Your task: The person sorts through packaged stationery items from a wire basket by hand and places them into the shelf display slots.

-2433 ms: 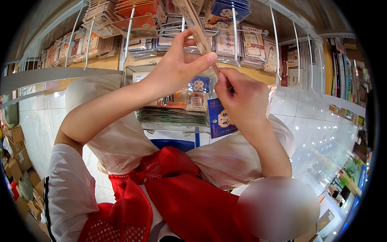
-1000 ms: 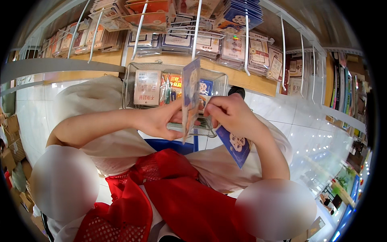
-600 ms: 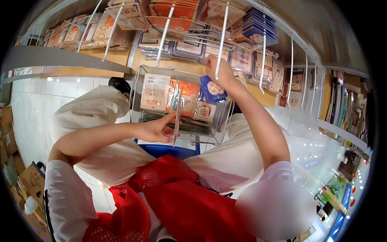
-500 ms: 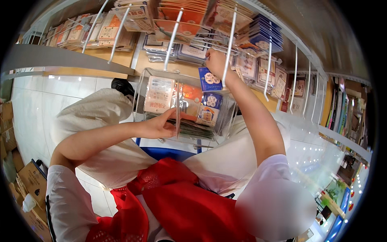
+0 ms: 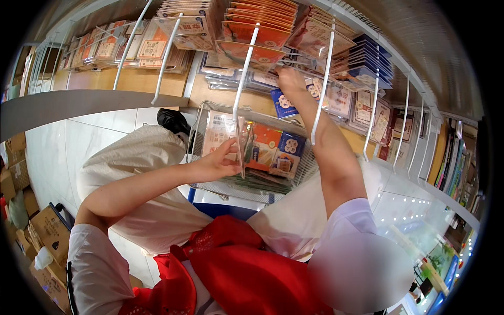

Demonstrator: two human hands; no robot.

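Note:
My left hand [image 5: 223, 160] is over a wire mesh basket [image 5: 197, 126], its fingers closed on a thin flat packet [image 5: 241, 149] seen edge-on. Inside the basket are a pale packet [image 5: 216, 131], an orange one [image 5: 268, 140] and a blue one [image 5: 290, 149], with dark-edged packets [image 5: 257, 178] at the near side. My right hand [image 5: 290, 81] reaches onto the shelf, just below the hanging orange packets [image 5: 252, 52]. Its fingers look curled, but the tips and anything in them are mostly hidden. A blue packet [image 5: 284, 104] lies by its wrist.
White hook rods [image 5: 247, 73] stick out over the shelf toward me, one passing close to my right forearm. More packets stand at the left [image 5: 155, 44], and dark blue ones [image 5: 370, 68] hang at the right. Cardboard boxes [image 5: 50, 231] sit at lower left.
The view has shifted, so shelf and basket sit lower and further right. The packet in my left hand stays between my fingers. My right hand remains at the shelf, close to the orange packets.

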